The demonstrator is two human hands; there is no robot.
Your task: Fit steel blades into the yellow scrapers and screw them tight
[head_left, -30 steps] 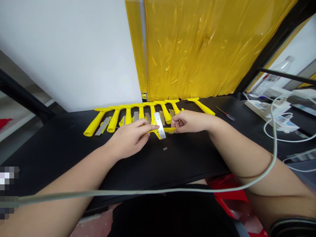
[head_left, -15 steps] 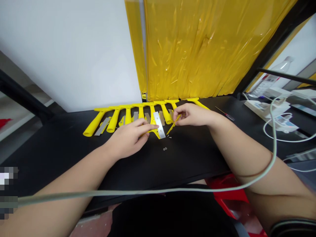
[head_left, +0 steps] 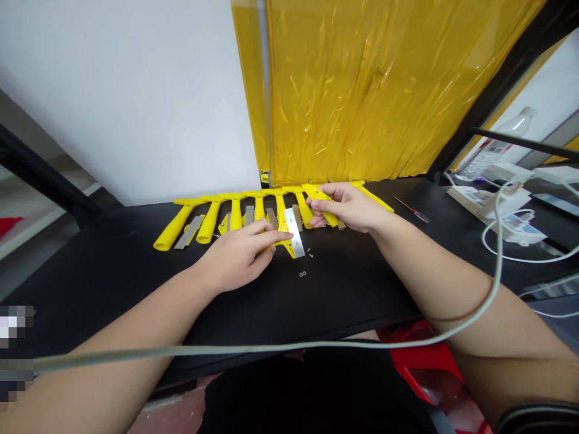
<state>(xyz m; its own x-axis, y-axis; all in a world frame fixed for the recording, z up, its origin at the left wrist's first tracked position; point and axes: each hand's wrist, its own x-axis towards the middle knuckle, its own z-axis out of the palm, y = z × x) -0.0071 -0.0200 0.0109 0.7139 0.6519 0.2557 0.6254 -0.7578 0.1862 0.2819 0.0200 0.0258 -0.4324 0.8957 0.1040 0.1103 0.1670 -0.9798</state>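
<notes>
My left hand (head_left: 244, 253) is closed round the handle of a yellow scraper (head_left: 288, 248), its forefinger pressing on the silver blade (head_left: 295, 232) that lies across the head. Holes show in the blade. In a pinch, my right hand (head_left: 346, 208) holds a flat yellow plastic strip (head_left: 323, 205) with a hole near its end, raised just right of the blade and apart from it. Small screws (head_left: 310, 253) lie on the black table right of the blade, and two nuts (head_left: 303, 274) lie nearer to me.
Several yellow scraper handles (head_left: 210, 220) stand in a row along the back, with grey blades (head_left: 189, 232) and yellow strips between them. A screwdriver (head_left: 412, 210) lies to the right, near white devices (head_left: 497, 205) and a plastic bottle (head_left: 495, 144). A pale cable (head_left: 289, 348) crosses in front.
My right hand has lifted the yellow strip a little and turned it from edge-on to face-on. My left hand keeps the scraper and blade in nearly the same place.
</notes>
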